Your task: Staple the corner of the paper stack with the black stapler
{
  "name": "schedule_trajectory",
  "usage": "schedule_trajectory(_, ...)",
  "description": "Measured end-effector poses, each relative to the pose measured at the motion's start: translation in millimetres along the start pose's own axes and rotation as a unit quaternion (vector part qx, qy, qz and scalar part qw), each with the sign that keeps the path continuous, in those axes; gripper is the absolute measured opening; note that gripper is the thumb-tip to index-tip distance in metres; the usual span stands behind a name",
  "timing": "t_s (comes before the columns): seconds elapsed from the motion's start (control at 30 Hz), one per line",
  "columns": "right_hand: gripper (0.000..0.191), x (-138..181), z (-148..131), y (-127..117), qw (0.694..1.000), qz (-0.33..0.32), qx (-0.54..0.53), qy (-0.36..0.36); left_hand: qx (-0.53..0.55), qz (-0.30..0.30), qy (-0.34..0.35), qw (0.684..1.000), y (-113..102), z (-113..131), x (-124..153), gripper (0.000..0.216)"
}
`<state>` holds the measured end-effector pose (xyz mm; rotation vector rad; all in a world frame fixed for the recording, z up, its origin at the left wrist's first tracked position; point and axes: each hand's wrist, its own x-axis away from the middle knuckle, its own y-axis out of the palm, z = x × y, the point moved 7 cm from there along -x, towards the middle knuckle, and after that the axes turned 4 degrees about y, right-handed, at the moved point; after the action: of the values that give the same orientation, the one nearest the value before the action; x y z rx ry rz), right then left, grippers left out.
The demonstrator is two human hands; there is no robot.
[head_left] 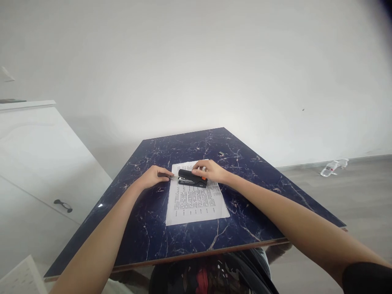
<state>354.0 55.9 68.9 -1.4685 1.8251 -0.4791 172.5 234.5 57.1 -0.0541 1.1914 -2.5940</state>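
Observation:
A black stapler (192, 182) with an orange patch lies on its side or base, mouth to the left, on printed paper (196, 208). My right hand (212, 170) is closed over the rear part of the stapler from behind. At the paper's left edge, my left hand (155, 176) pinches a thin, pale metal piece (174, 177) with a dark end. That piece reaches to the stapler's front end. It is too small to name. My fingers hide part of it and part of the stapler.
The dark blue marbled table (147, 241) meets a white wall. Behind the paper lies a small, pale item (221, 154), perhaps staples. A white cabinet (36, 163) with a dark handle stands at left. Clear plastic packaging (332, 167) lies on the floor at right.

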Motion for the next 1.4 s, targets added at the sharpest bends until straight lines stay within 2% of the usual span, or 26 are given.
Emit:
schedule_trajectory(0.1, 0.035, 0.9, -9.8, 20.8, 0.998, -0.046, 0.039, -0.015, 0.016, 0.018, 0.018, 1.000, 3.5, 1.1, -3.0, 0.023)
schedule_trajectory(0.2, 0.028, 2.4, -13.3, 30.2, 0.997, -0.067, 0.011, -0.038, 0.042, 0.025, 0.041, 0.998, 13.6, 12.9, -6.8, 0.028)
schedule_trajectory(0.3, 0.027, 6.2, -22.1, 26.8, 0.993, -0.059, -0.055, -0.087, 0.034, 0.032, 0.103, 0.994, 22.8, 38.4, -9.1, 0.030)
schedule_trajectory(0.47, 0.032, 9.5, -32.7, 15.6, 0.991, -0.014, -0.100, -0.089, 0.056, 0.070, 0.156, 0.984, 25.8, 73.4, -8.2, 0.022)
schedule_trajectory(0.63, 0.032, 9.8, -38.3, 12.9, 0.991, 0.001, -0.089, -0.104, 0.039, 0.086, 0.151, 0.984, 26.2, 82.3, -6.6, 0.022)
schedule_trajectory(0.73, 0.030, 8.7, -42.0, 11.8, 0.988, -0.027, -0.064, -0.139, 0.000, 0.091, 0.163, 0.982, 26.7, 79.1, -9.8, 0.027)
schedule_trajectory(0.83, 0.028, 4.5, -34.3, 0.7, 0.993, -0.030, -0.012, -0.115, -0.059, 0.110, 0.105, 0.987, 22.5, 56.8, -16.6, 0.035)
schedule_trajectory(0.9, 0.026, 1.9, -19.7, -14.8, 0.998, -0.011, 0.023, -0.054, -0.119, 0.150, 0.015, 0.981, 14.1, 31.4, -17.7, 0.040)
schedule_trajectory(0.97, 0.023, 2.3, -0.5, -33.0, 0.998, -0.001, 0.057, 0.017, -0.182, 0.197, -0.077, 0.960, 5.0, 7.0, -13.7, 0.049)
schedule_trajectory(1.07, 0.018, 8.2, 30.7, -60.7, 0.987, -0.004, 0.114, 0.110, -0.224, 0.207, -0.157, 0.939, 4.9, -15.3, -9.1, 0.057)
schedule_trajectory(1.2, 0.012, 19.5, 59.9, -86.4, 0.974, -0.046, 0.148, 0.167, -0.219, 0.168, -0.156, 0.948, 18.6, -15.2, -14.2, 0.038)
schedule_trajectory(1.3, 0.014, 26.8, 65.8, -93.3, 0.974, -0.102, 0.131, 0.157, -0.190, 0.142, -0.161, 0.958, 26.5, -12.0, -18.3, 0.026)
schedule_trajectory(1.4, 0.023, 31.5, 65.1, -93.6, 0.968, -0.154, 0.143, 0.135, -0.191, 0.145, -0.152, 0.959, 28.1, -6.8, -20.9, 0.017)
